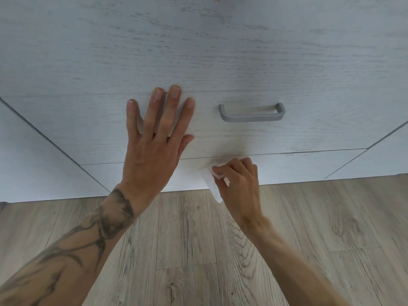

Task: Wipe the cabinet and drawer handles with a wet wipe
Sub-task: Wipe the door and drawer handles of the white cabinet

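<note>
A grey metal bar handle (252, 113) sits on a pale wood-grain drawer front (220, 62). My left hand (154, 140) lies flat on that front with fingers spread, just left of the handle, holding nothing. Below the handle, my right hand (238, 180) is closed on a white wet wipe (213, 184). It presses the wipe against the lower panel (298, 166) under the drawer's bottom seam. A corner of the wipe hangs down past the panel's lower edge.
Neighbouring cabinet fronts (33, 162) flank the drawer on the left and at the right (388, 153). A light wood-look laminate floor (209, 250) runs from the cabinet base toward me.
</note>
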